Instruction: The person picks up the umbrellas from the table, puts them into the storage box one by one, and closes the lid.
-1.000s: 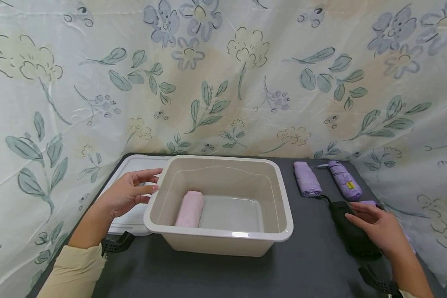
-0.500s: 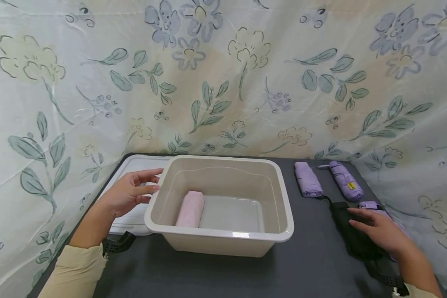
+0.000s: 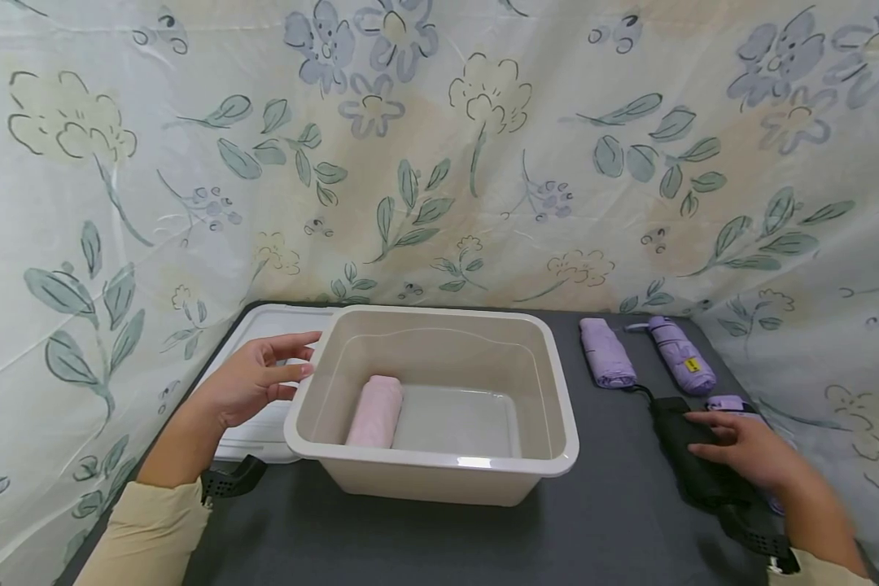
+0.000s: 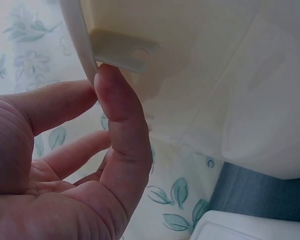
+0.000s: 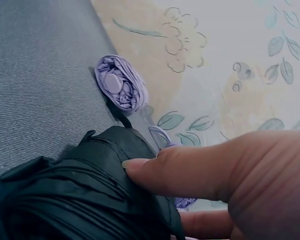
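Note:
A beige plastic bin (image 3: 432, 480) stands mid-table with a rolled pink folding umbrella (image 3: 376, 413) lying inside at its left. My left hand (image 3: 252, 381) holds the bin's left rim; the left wrist view has thumb and finger meeting at the rim (image 4: 82, 45). At the right, my right hand (image 3: 750, 448) is on a black folding umbrella (image 3: 692, 452), its thumb pressed on the dark folded cloth (image 5: 90, 175) in the right wrist view. The other fingers are partly hidden behind the black umbrella. A purple umbrella (image 3: 728, 404) lies beside it, mostly covered by the hand.
Behind the black umbrella lie a lilac folding umbrella (image 3: 605, 352) and another purple one with a yellow label (image 3: 681, 356). A white lid (image 3: 252, 435) is on the table left of the bin. Floral cloth (image 3: 439, 163) closes off the back and sides.
My right hand has shifted slightly right and toward me over the black umbrella, whose near end moved a little right. More of the purple umbrella beside it shows. The left hand stays at the rim.

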Demonstrator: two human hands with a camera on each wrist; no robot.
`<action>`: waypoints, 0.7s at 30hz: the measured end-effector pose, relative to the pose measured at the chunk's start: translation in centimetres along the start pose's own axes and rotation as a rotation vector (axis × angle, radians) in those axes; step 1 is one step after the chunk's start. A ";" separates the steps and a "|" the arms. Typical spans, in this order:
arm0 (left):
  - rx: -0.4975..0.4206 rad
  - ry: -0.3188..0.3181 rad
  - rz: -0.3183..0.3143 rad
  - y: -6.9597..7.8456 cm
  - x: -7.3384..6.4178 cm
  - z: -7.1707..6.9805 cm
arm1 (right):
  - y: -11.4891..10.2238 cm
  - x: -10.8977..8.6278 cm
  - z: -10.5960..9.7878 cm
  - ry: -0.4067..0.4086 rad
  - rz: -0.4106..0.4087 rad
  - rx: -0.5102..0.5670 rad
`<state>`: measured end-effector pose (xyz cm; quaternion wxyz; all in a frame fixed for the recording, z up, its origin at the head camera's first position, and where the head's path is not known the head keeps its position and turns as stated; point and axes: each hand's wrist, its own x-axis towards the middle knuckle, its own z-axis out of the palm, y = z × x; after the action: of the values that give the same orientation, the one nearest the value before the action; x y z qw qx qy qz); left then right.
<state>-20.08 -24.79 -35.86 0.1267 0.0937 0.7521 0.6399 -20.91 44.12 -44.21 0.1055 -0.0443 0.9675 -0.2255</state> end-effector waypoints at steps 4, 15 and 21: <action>0.008 0.009 -0.008 0.0 0.0 0.1 | -0.3 0.1 0.1 0.011 0.013 -0.039; 0.012 0.000 0.007 0.0 0.0 0.1 | -0.7 -0.1 0.4 0.034 0.029 -0.027; 0.006 0.000 0.004 -0.1 0.1 0.0 | -0.8 -0.1 0.3 0.029 0.009 -0.013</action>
<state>-20.20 -24.79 -35.94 0.1254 0.0955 0.7540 0.6377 -20.71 43.26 -44.10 0.0925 -0.0372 0.9705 -0.2194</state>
